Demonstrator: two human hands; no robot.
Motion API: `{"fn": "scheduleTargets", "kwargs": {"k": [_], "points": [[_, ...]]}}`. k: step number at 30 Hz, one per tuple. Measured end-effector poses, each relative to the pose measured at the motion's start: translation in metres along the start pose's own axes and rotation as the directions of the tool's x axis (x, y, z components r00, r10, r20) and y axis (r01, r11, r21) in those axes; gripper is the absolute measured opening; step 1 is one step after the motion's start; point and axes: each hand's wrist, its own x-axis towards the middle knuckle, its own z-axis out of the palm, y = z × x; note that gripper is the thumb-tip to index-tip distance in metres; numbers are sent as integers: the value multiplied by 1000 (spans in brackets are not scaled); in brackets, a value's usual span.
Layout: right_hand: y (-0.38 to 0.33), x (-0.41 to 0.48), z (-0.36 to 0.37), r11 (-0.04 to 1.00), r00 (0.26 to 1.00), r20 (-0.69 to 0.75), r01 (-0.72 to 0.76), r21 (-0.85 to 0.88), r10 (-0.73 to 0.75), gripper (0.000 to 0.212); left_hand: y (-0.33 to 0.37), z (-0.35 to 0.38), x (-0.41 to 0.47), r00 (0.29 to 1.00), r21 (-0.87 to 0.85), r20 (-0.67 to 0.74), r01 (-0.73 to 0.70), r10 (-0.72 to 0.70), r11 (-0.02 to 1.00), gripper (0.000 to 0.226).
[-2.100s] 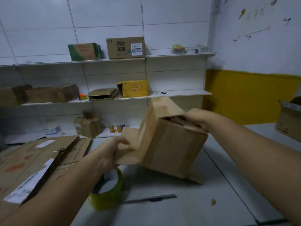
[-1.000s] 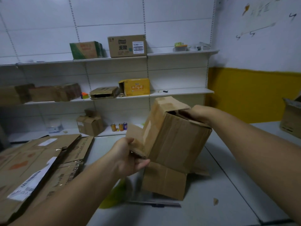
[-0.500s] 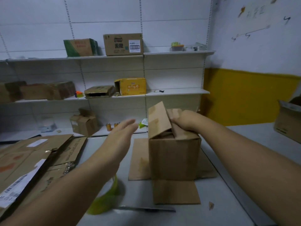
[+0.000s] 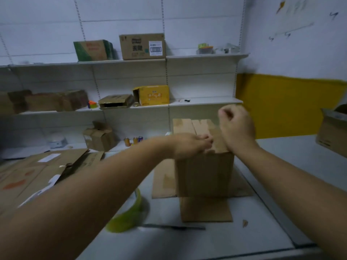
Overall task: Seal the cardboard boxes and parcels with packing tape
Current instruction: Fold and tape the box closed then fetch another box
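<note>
Two bare forearms reach in from the bottom edge of the head view, and the left one covers most of a yellow-green roll of packing tape [image 4: 127, 220] lying on the grey table [image 4: 206, 241]. Motion blur softens both hands. Another carton [image 4: 334, 132] is cut off at the right edge.

At centre a brown cardboard box [image 4: 204, 175] stands upright on the table, its top flaps folded shut and its bottom flaps splayed flat around its base. The left hand [image 4: 189, 145] rests on the near left edge of the top, fingers [image 4: 206, 140] laid on the flaps and wrapped round nothing. The right hand [image 4: 236, 128] is over the top's right side, fingers curled inward; I cannot tell whether it pinches anything.

The box is plain matte corrugated board. A thin dark strip [image 4: 174, 227] lies just beside the roll. Flattened cardboard sheets [image 4: 33, 171] with white labels are stacked at the left. White metal shelves [image 4: 202, 103] behind hold more cartons.
</note>
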Motion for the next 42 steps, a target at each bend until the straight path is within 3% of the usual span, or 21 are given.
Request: {"fn": "scheduleTargets", "kwargs": {"k": [1, 2, 3, 5, 6, 7, 8, 9, 11, 14, 17, 20, 21, 24, 30, 33, 38, 42], "points": [[-12, -13, -13, 969, 970, -139, 217, 115, -201, 14, -1, -6, 0, 998, -148, 50, 38, -31, 988, 53], [-27, -30, -27, 886, 906, -187, 414, 211, -379, 13, -2, -10, -2, 997, -242, 72, 56, -40, 969, 53], [-39, -49, -33, 777, 834, -142, 550, 307, -534, 14, -3, -12, -4, 996, -280, 76, 60, -41, 958, 54], [-59, -89, -33, 631, 638, 141, 660, 407, -757, 16, -5, -11, -7, 995, -271, 88, 61, -38, 961, 52], [-65, -108, -25, 641, 543, 342, 663, 386, -767, 16, -5, -10, -8, 994, -249, 101, 61, -36, 967, 49], [-69, -123, -14, 703, 476, 554, 635, 320, -683, 18, -4, -9, -10, 994, -233, 104, 64, -40, 970, 48], [-71, -134, -3, 798, 461, 717, 561, 221, -523, 21, -4, -8, -10, 995, -234, 96, 64, -42, 970, 49], [-68, -141, 5, 866, 455, 805, 480, 139, -381, 24, -4, -8, -10, 996, -234, 86, 59, -40, 970, 51], [-57, -151, 15, 963, 503, 842, 260, 68, -195, 20, -2, -7, -12, 997, -216, 78, 45, -29, 975, 52], [-45, -161, 8, 986, 573, 811, 167, 23, -116, 21, -2, -5, -11, 998, -221, 57, 32, -20, 975, 51], [-46, -165, 4, 969, 581, 795, 243, 38, -177, 26, -1, -4, -11, 999, -220, 43, 27, -18, 975, 50], [-54, -164, 10, 984, 479, 871, 176, 28, -110, 36, -1, -4, -13, 999, -238, 38, 36, -28, 971, 51], [-55, -164, 13, 977, 466, 878, 214, 9, -111, 35, -2, -4, -13, 999, -244, 29, 37, -31, 969, 51], [-51, -170, 14, 959, 518, 842, 282, -1, -152, 18, -4, -1, -14, 1000, -255, 8, 21, -19, 967, 51], [-47, -176, 11, 965, 575, 796, 260, 39, -187, 10, -3, 0, -9, 1000, -243, 6, -9, 11, 970, 50], [-43, -180, 13, 961, 584, 785, 273, 49, -206, 12, -6, 7, -11, 990, -274, -128, -84, 50, 958, 46], [-39, -181, 14, 963, 592, 776, 258, 71, -216, 15, -13, 11, -26, 940, -154, -318, -183, 126, 971, 46], [-37, -181, 16, 962, 585, 779, 259, 84, -225, 16, -30, 19, -73, 814, -31, -556, -223, 169, 974, 52]]}}
